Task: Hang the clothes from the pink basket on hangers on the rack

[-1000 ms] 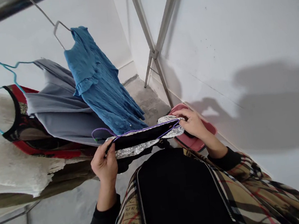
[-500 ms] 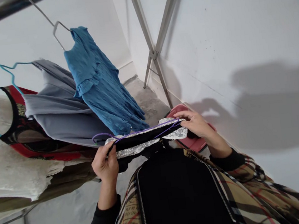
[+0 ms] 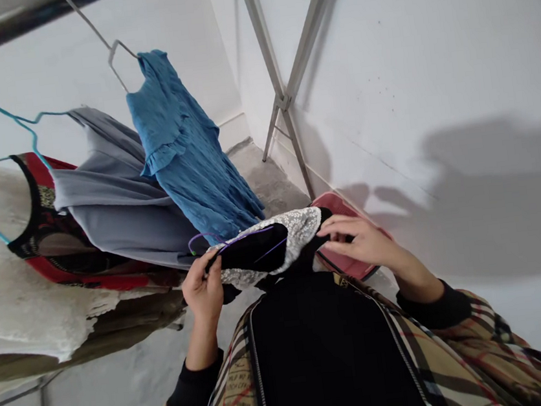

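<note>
My left hand (image 3: 203, 291) grips the left end of a black garment with white lace trim (image 3: 256, 251), pinching it together with a thin purple wire hanger (image 3: 245, 238). The hanger's hook curves out to the left of that hand, and its arm lies across the black fabric. The garment's lace edge (image 3: 298, 232) bunches at the right. My right hand (image 3: 363, 239) holds the garment's right end, its fingers on the lace and black cloth. Part of the hanger's right side is hidden in the fabric.
At left, a blue dress (image 3: 187, 154), grey garment (image 3: 115, 208), red-and-black garment (image 3: 57, 266) and cream lace garment (image 3: 18, 303) hang from a metal rail (image 3: 10, 24). A pink tub (image 3: 344, 211) sits below my right hand, beside a metal stand (image 3: 282, 97).
The garment's right end has bunched and shortened, with more lace showing. My right hand has shifted right and my left hand slightly right. The hanger now sits deeper in the black fabric.
</note>
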`<act>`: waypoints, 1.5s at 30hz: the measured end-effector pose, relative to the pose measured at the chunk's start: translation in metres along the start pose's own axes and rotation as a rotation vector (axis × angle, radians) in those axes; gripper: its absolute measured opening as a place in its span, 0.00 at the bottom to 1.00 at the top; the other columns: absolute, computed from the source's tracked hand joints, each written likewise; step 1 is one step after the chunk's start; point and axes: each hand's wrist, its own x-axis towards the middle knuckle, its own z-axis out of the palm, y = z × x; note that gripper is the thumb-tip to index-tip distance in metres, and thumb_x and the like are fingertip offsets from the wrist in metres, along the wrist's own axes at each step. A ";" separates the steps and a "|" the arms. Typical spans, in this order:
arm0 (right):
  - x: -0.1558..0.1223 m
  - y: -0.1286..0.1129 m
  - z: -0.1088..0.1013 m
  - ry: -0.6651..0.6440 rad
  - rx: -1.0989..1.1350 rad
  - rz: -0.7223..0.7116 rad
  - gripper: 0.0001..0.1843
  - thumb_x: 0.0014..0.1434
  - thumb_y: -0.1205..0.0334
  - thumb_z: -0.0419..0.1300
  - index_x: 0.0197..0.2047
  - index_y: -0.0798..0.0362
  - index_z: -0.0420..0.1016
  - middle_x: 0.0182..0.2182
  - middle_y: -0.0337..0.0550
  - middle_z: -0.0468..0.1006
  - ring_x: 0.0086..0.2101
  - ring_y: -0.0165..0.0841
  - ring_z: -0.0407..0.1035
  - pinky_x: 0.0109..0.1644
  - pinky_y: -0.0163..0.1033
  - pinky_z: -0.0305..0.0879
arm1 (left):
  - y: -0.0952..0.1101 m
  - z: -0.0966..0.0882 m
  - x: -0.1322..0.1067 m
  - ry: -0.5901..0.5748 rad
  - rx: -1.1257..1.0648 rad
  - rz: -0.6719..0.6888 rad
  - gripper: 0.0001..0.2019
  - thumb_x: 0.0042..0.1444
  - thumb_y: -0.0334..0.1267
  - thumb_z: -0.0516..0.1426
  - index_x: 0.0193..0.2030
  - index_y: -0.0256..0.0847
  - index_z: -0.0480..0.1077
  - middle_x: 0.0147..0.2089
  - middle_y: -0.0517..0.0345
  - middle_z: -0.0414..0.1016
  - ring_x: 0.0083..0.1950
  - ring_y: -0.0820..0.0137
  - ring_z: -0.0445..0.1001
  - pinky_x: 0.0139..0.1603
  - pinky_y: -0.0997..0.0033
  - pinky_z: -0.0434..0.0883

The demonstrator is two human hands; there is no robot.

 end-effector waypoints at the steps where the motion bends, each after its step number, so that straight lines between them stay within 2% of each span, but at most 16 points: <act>1: 0.001 0.000 -0.004 0.107 -0.052 -0.009 0.13 0.60 0.57 0.61 0.48 0.48 0.78 0.44 0.46 0.77 0.36 0.32 0.72 0.40 0.39 0.71 | -0.001 0.000 0.001 -0.016 -0.022 0.010 0.07 0.57 0.37 0.60 0.41 0.41 0.78 0.38 0.56 0.82 0.40 0.68 0.80 0.44 0.70 0.74; 3: 0.008 -0.001 -0.008 0.226 -0.210 -0.037 0.19 0.60 0.53 0.62 0.54 0.47 0.75 0.48 0.47 0.76 0.45 0.39 0.71 0.51 0.46 0.69 | -0.001 -0.001 0.003 -0.050 -0.052 0.039 0.06 0.56 0.35 0.61 0.40 0.41 0.78 0.38 0.57 0.82 0.39 0.69 0.80 0.44 0.69 0.74; 6: 0.022 -0.003 -0.005 0.101 -0.447 -0.092 0.25 0.61 0.50 0.61 0.60 0.46 0.70 0.54 0.49 0.75 0.54 0.45 0.66 0.60 0.55 0.58 | 0.007 0.000 0.008 -0.072 -0.088 0.081 0.06 0.56 0.34 0.61 0.40 0.42 0.78 0.38 0.57 0.82 0.39 0.69 0.80 0.45 0.69 0.75; 9: 0.032 -0.003 0.004 -0.041 -0.504 -0.125 0.16 0.67 0.54 0.52 0.51 0.49 0.76 0.43 0.49 0.79 0.46 0.42 0.70 0.56 0.52 0.60 | 0.020 0.001 0.013 -0.133 -0.093 0.109 0.06 0.56 0.36 0.61 0.39 0.41 0.78 0.36 0.56 0.82 0.37 0.69 0.80 0.41 0.69 0.75; 12: 0.034 -0.004 0.010 -0.089 -0.446 -0.168 0.20 0.70 0.55 0.46 0.41 0.51 0.78 0.35 0.47 0.79 0.38 0.38 0.71 0.49 0.45 0.64 | 0.031 0.003 0.016 -0.177 -0.092 0.107 0.06 0.58 0.38 0.60 0.39 0.41 0.78 0.35 0.55 0.82 0.36 0.69 0.79 0.39 0.70 0.75; 15: 0.032 -0.008 0.014 -0.089 -0.421 -0.200 0.21 0.70 0.53 0.45 0.41 0.51 0.77 0.35 0.46 0.79 0.38 0.37 0.72 0.46 0.42 0.66 | 0.039 0.008 0.017 -0.206 -0.106 0.129 0.07 0.59 0.37 0.58 0.40 0.42 0.78 0.36 0.55 0.82 0.36 0.69 0.79 0.40 0.70 0.75; 19: 0.033 -0.016 0.014 -0.089 -0.376 -0.196 0.18 0.69 0.53 0.49 0.39 0.50 0.78 0.34 0.45 0.80 0.38 0.36 0.73 0.43 0.40 0.66 | 0.044 0.013 0.018 -0.291 -0.078 0.176 0.09 0.58 0.35 0.58 0.45 0.43 0.77 0.38 0.55 0.82 0.36 0.69 0.79 0.40 0.71 0.74; 23: 0.030 -0.018 0.000 0.019 -0.302 -0.144 0.16 0.68 0.53 0.52 0.39 0.50 0.79 0.32 0.44 0.80 0.35 0.35 0.73 0.41 0.40 0.66 | 0.037 0.008 0.019 -0.356 0.037 0.184 0.18 0.55 0.29 0.56 0.53 0.44 0.74 0.45 0.53 0.80 0.45 0.67 0.77 0.49 0.66 0.72; 26: 0.024 -0.012 -0.011 0.078 -0.273 -0.122 0.14 0.66 0.54 0.54 0.39 0.48 0.80 0.31 0.43 0.79 0.34 0.35 0.72 0.40 0.40 0.66 | 0.025 -0.001 0.022 -0.309 0.187 0.158 0.22 0.50 0.24 0.54 0.51 0.44 0.75 0.46 0.53 0.78 0.48 0.64 0.76 0.51 0.64 0.71; 32: 0.016 0.001 -0.013 -0.033 -0.384 -0.115 0.12 0.65 0.54 0.56 0.43 0.46 0.81 0.36 0.43 0.81 0.37 0.36 0.74 0.40 0.40 0.66 | 0.018 -0.004 0.024 -0.057 0.399 0.169 0.24 0.45 0.21 0.54 0.46 0.45 0.77 0.48 0.53 0.77 0.49 0.60 0.74 0.53 0.59 0.67; 34: 0.015 0.001 -0.014 -0.045 -0.422 -0.097 0.12 0.65 0.55 0.56 0.44 0.46 0.80 0.39 0.43 0.80 0.38 0.36 0.74 0.40 0.40 0.66 | 0.020 -0.002 0.021 -0.052 0.359 0.157 0.23 0.45 0.21 0.53 0.46 0.44 0.77 0.45 0.52 0.78 0.47 0.61 0.74 0.52 0.59 0.67; 35: 0.014 0.001 -0.014 -0.036 -0.417 -0.097 0.12 0.66 0.55 0.56 0.44 0.46 0.80 0.40 0.44 0.80 0.39 0.36 0.74 0.40 0.40 0.66 | 0.021 -0.002 0.019 -0.096 0.304 0.149 0.23 0.46 0.21 0.53 0.46 0.44 0.76 0.43 0.53 0.78 0.46 0.62 0.74 0.51 0.60 0.68; 37: 0.013 0.000 -0.015 0.013 -0.378 -0.109 0.12 0.66 0.56 0.56 0.44 0.46 0.80 0.39 0.44 0.80 0.38 0.36 0.74 0.40 0.40 0.67 | 0.024 -0.004 0.016 -0.279 0.177 0.131 0.22 0.50 0.23 0.53 0.49 0.44 0.75 0.40 0.55 0.78 0.44 0.65 0.74 0.49 0.63 0.70; 40: 0.011 -0.002 -0.014 0.071 -0.340 -0.134 0.10 0.64 0.57 0.58 0.43 0.47 0.80 0.37 0.44 0.80 0.38 0.36 0.74 0.41 0.41 0.67 | 0.030 -0.011 0.018 -0.595 0.024 0.105 0.21 0.55 0.30 0.57 0.57 0.45 0.71 0.47 0.53 0.78 0.49 0.64 0.74 0.52 0.62 0.71; 43: 0.011 -0.005 -0.010 0.041 -0.337 -0.152 0.10 0.64 0.57 0.58 0.41 0.47 0.81 0.36 0.44 0.81 0.37 0.36 0.75 0.40 0.41 0.68 | 0.039 -0.013 0.028 -0.720 -0.133 0.050 0.22 0.57 0.40 0.60 0.60 0.44 0.69 0.56 0.48 0.75 0.56 0.61 0.73 0.59 0.60 0.69; 45: 0.011 -0.008 -0.009 0.018 -0.331 -0.173 0.10 0.64 0.57 0.58 0.41 0.48 0.81 0.36 0.44 0.81 0.36 0.35 0.75 0.39 0.40 0.68 | 0.045 -0.007 0.037 -0.774 -0.232 -0.036 0.18 0.61 0.44 0.56 0.56 0.43 0.72 0.55 0.48 0.77 0.55 0.62 0.75 0.57 0.62 0.71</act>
